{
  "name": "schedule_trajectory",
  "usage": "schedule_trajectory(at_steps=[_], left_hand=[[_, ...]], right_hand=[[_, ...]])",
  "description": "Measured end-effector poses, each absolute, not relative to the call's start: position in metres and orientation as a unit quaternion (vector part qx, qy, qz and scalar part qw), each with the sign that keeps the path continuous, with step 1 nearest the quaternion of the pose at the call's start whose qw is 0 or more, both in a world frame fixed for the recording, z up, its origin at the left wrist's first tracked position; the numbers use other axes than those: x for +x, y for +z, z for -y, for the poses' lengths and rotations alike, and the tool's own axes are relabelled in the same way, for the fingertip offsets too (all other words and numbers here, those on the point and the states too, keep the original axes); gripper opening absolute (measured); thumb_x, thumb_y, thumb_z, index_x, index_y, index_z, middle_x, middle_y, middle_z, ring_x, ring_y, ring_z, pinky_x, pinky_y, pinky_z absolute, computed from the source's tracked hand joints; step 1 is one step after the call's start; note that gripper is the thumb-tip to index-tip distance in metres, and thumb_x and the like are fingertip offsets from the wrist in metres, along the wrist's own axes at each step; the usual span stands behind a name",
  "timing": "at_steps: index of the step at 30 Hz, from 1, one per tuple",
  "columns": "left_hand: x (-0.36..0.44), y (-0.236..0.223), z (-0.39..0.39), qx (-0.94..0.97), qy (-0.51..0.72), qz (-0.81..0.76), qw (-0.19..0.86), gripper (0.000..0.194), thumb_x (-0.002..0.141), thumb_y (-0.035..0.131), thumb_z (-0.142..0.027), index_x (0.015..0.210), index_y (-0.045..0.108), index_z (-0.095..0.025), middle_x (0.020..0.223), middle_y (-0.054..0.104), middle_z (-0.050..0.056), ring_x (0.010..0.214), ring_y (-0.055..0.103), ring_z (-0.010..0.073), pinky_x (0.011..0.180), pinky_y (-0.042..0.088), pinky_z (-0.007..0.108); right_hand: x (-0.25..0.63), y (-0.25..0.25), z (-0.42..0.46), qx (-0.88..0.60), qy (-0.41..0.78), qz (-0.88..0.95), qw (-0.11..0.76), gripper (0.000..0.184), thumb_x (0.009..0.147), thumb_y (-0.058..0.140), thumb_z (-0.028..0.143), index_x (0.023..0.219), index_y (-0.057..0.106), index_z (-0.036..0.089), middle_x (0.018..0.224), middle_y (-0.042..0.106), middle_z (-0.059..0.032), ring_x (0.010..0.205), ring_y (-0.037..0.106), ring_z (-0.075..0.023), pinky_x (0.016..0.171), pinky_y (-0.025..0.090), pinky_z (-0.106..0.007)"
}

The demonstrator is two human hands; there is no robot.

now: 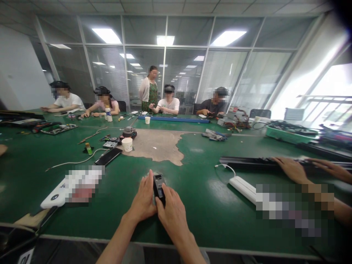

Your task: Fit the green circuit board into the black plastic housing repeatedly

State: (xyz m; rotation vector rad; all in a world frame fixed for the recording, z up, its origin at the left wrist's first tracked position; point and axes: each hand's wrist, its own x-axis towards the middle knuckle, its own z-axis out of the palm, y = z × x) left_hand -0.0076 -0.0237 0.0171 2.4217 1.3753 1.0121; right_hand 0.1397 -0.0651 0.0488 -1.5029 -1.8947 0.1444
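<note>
A small black rectangular device (158, 183) with a grey upper face and a small bluish panel is between my hands, just above or on the green table; I cannot tell whether it touches the top. My left hand (143, 200) lies along its left side, fingers long and together, pressing against it. My right hand (172, 207) wraps its right side and lower end, with the thumb near the bluish panel. The fingers cover the device's lower part, and its underside is hidden.
Left are a white power bank (53, 196), a black phone (108, 157) and a paper cup (127, 144). A white power strip (243, 189) lies right, near another person's hands (294, 170) on black rails (247, 163). Gloves (214, 135) and a green basket (291, 136) stand farther back. Several people sit opposite.
</note>
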Motion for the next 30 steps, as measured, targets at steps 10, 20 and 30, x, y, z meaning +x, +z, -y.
schedule_trajectory(at_steps=[10, 20, 30], left_hand=[[-0.006, 0.024, 0.027, 0.804, 0.347, -0.463, 0.134, 0.127, 0.072, 0.075, -0.045, 0.15, -0.022, -0.017, 0.153, 0.031, 0.02, 0.143, 0.027, 0.0351, 0.115, 0.017, 0.063], [-0.006, 0.029, 0.03, 0.787, 0.343, -0.487, 0.16, 0.134, 0.067, 0.081, -0.038, 0.151, -0.021, -0.018, 0.151, 0.035, 0.017, 0.141, 0.029, 0.0349, 0.116, 0.021, 0.058], [-0.007, 0.03, 0.029, 0.78, 0.349, -0.486, 0.182, 0.126, 0.07, 0.077, -0.028, 0.151, -0.019, -0.021, 0.154, 0.032, 0.014, 0.144, 0.023, 0.0329, 0.118, 0.015, 0.058]], right_hand=[[0.156, 0.076, 0.056, -0.58, 0.063, 0.691, 0.427, 0.045, 0.089, 0.052, 0.031, 0.13, 0.056, 0.014, 0.123, 0.064, -0.0137, 0.113, 0.06, -0.0256, 0.099, 0.047, -0.041], [0.219, 0.031, 0.053, -0.643, 0.01, 0.65, 0.404, 0.046, 0.091, 0.049, 0.034, 0.131, 0.055, 0.013, 0.123, 0.063, -0.0147, 0.112, 0.06, -0.0264, 0.098, 0.047, -0.043], [0.226, 0.011, 0.056, -0.637, -0.019, 0.653, 0.41, 0.061, 0.091, 0.052, 0.043, 0.144, 0.042, 0.013, 0.139, 0.051, -0.0185, 0.127, 0.048, -0.03, 0.103, 0.043, -0.049]])
